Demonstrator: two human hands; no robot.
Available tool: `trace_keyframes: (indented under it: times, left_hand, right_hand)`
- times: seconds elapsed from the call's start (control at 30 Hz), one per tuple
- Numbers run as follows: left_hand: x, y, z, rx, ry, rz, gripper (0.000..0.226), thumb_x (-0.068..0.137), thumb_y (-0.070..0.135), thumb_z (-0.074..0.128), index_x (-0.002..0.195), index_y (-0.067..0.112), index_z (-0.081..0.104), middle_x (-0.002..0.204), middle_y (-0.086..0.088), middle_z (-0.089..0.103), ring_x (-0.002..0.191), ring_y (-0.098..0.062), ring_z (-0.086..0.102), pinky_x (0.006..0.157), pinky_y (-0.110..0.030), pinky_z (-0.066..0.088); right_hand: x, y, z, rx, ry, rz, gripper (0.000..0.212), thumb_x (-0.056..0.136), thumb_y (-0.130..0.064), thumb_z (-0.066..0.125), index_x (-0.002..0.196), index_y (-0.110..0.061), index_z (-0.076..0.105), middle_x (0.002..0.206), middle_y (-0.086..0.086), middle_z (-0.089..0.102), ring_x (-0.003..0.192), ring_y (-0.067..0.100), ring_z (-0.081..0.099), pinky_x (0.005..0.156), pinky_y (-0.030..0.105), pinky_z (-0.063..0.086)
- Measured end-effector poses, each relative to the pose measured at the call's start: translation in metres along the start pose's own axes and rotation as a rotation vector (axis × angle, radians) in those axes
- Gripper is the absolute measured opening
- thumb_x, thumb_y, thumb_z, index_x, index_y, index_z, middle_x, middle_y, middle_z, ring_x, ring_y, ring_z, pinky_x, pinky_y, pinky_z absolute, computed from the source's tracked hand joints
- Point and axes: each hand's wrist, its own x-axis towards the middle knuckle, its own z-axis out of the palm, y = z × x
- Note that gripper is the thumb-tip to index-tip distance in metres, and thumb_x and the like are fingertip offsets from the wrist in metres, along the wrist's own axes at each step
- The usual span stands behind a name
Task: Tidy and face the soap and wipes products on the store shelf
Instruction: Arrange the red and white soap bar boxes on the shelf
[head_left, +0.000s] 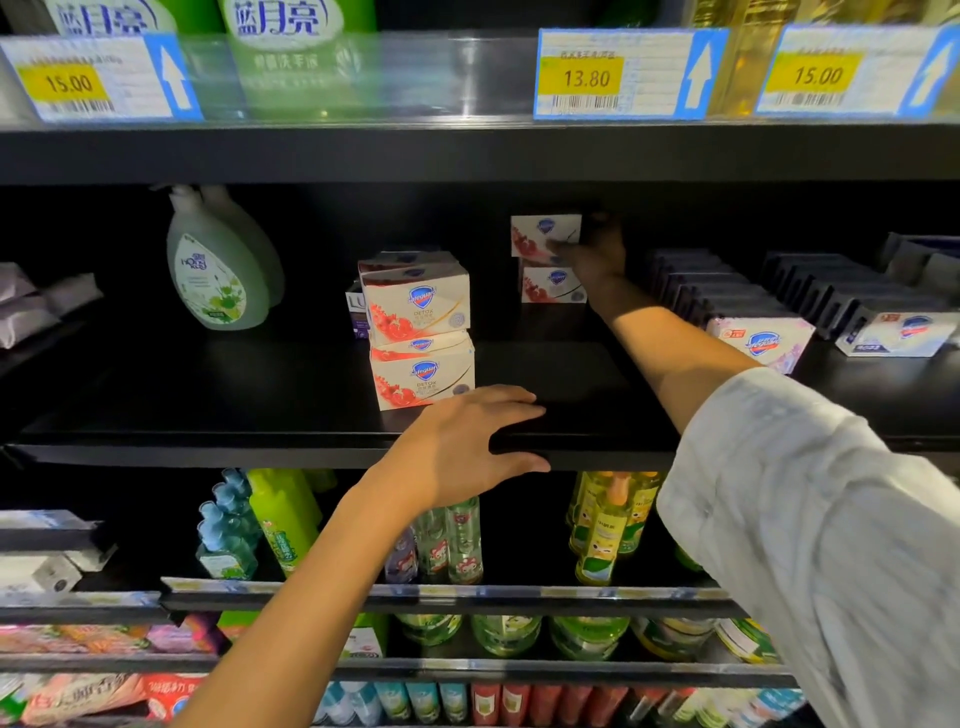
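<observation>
Right hand (592, 254) grips a soap box (543, 235) deep on the shelf (571, 447), above another box (551, 285); left hand (467, 447) lies spread over the front edge, bare shelf between them.

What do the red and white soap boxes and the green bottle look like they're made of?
Soap boxes: probably printed cardboard with a slight sheen, judging by crisp folded edges and flat faces. Green bottle: likely translucent plastic, as pale liquid shows through behind a glossy label.
</observation>
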Motion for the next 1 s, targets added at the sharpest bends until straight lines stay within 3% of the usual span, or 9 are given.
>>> trace_keyframes:
  times: [0.13, 0.3, 0.43, 0.63, 0.77, 0.87, 1.0]
  left_hand:
    - [0.0, -0.001, 0.0, -0.006, 0.009, -0.005, 0.064, 0.093, 0.062, 0.065, 0.152, 0.042, 0.05, 0.16, 0.026, 0.038, 0.148, 0.001, 0.031, 0.123, -0.027, 0.02]
    - [0.0, -0.004, 0.003, -0.041, 0.016, -0.015, 0.064, 0.091, 0.063, 0.067, 0.15, 0.044, 0.052, 0.156, 0.031, 0.039, 0.145, 0.003, 0.034, 0.119, -0.022, 0.023]
    - [-0.001, -0.005, 0.004, -0.053, 0.021, -0.019, 0.064, 0.09, 0.065, 0.066, 0.149, 0.044, 0.052, 0.154, 0.033, 0.04, 0.146, 0.002, 0.035, 0.12, -0.023, 0.023]
    - [-0.001, -0.004, 0.001, -0.068, -0.019, -0.043, 0.064, 0.089, 0.069, 0.064, 0.148, 0.048, 0.051, 0.155, 0.034, 0.037, 0.15, -0.009, 0.034, 0.125, -0.039, 0.03]
    - [-0.002, -0.001, -0.001, -0.052, -0.024, -0.033, 0.065, 0.091, 0.066, 0.064, 0.15, 0.044, 0.05, 0.158, 0.03, 0.037, 0.15, -0.005, 0.032, 0.126, -0.036, 0.025]
    - [-0.002, 0.001, -0.002, -0.003, -0.026, -0.013, 0.066, 0.093, 0.065, 0.062, 0.153, 0.041, 0.048, 0.161, 0.026, 0.036, 0.15, -0.004, 0.031, 0.124, -0.034, 0.023]
    - [-0.001, 0.001, -0.002, 0.019, -0.008, 0.005, 0.069, 0.092, 0.066, 0.064, 0.153, 0.039, 0.048, 0.161, 0.022, 0.038, 0.15, -0.006, 0.035, 0.125, -0.036, 0.024]
  right_hand:
    - [0.002, -0.003, 0.001, -0.009, -0.043, 0.007, 0.057, 0.083, -0.028, 0.088, 0.132, -0.01, 0.065, 0.133, 0.009, 0.069, 0.124, 0.024, 0.065, 0.104, 0.04, 0.055]
    - [-0.006, -0.003, -0.004, -0.007, 0.004, -0.05, 0.053, 0.081, -0.028, 0.09, 0.124, -0.009, 0.063, 0.126, 0.009, 0.07, 0.118, 0.023, 0.066, 0.101, 0.039, 0.054]
    - [-0.013, -0.001, -0.009, 0.065, 0.065, -0.088, 0.05, 0.076, -0.022, 0.093, 0.115, -0.011, 0.063, 0.109, -0.001, 0.069, 0.105, 0.017, 0.068, 0.091, 0.034, 0.057]
    - [-0.027, -0.004, -0.023, 0.187, 0.086, -0.088, 0.052, 0.075, -0.019, 0.094, 0.113, -0.012, 0.06, 0.107, -0.001, 0.07, 0.101, 0.013, 0.069, 0.08, 0.023, 0.057]
    - [-0.044, -0.012, -0.034, 0.255, 0.081, -0.094, 0.052, 0.074, -0.012, 0.094, 0.114, -0.004, 0.062, 0.098, -0.003, 0.071, 0.092, 0.005, 0.07, 0.077, 0.021, 0.056]
    - [-0.066, -0.019, -0.045, 0.319, 0.056, -0.077, 0.052, 0.073, -0.013, 0.094, 0.114, -0.004, 0.064, 0.101, -0.001, 0.075, 0.094, 0.01, 0.074, 0.082, 0.03, 0.061]
    - [-0.111, -0.033, -0.068, 0.501, -0.044, 0.014, 0.045, 0.082, -0.005, 0.087, 0.115, -0.009, 0.058, 0.106, 0.003, 0.071, 0.093, 0.014, 0.073, 0.07, 0.029, 0.062]
